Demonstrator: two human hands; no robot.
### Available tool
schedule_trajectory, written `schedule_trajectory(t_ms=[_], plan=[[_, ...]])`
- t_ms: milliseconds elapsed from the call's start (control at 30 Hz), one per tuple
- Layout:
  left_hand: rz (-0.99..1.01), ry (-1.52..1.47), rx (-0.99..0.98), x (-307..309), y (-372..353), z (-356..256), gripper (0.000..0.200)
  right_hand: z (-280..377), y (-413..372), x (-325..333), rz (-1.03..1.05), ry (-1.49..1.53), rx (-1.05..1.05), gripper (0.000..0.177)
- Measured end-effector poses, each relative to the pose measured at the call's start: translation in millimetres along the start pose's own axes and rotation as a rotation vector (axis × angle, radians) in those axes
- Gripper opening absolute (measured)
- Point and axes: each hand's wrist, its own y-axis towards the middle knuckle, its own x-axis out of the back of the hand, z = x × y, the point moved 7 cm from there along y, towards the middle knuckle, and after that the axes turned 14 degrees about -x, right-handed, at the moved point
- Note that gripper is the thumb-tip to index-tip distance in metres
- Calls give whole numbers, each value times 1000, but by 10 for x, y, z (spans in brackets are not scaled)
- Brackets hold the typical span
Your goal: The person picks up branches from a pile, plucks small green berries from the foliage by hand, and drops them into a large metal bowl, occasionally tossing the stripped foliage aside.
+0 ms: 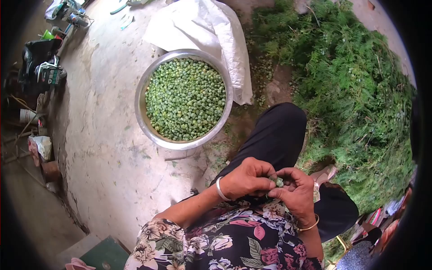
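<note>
A big heap of feathery green branches (355, 90) fills the upper right of the frame. A white sack (193, 22) lies at the top middle. Just below it sits a round, shiny metal bowl (177, 145), full of little green balls (184, 99), some a bit yellow. Low in the frame, right of the middle, the left hand (253, 177) and right hand (299, 189) meet. Their fingers pinch a tiny green bit (279, 182) between them. It looks pale and bumpy, and fingers hide part of it.

Rural workspace: greenery (351, 85), concrete floor (101, 108)
</note>
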Motion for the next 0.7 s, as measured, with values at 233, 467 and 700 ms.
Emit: schedule_trajectory(t_ms=[233,467,700], plan=[[62,72,71,-125,23,11,12,38,-44,114,-69,297,134,32],[44,-195,30,-174,-103,-85,12,-127,45,317,28,603,30,16],[-557,240,1,1040,-510,-27,7,76,109,806,-236,721,132,28]])
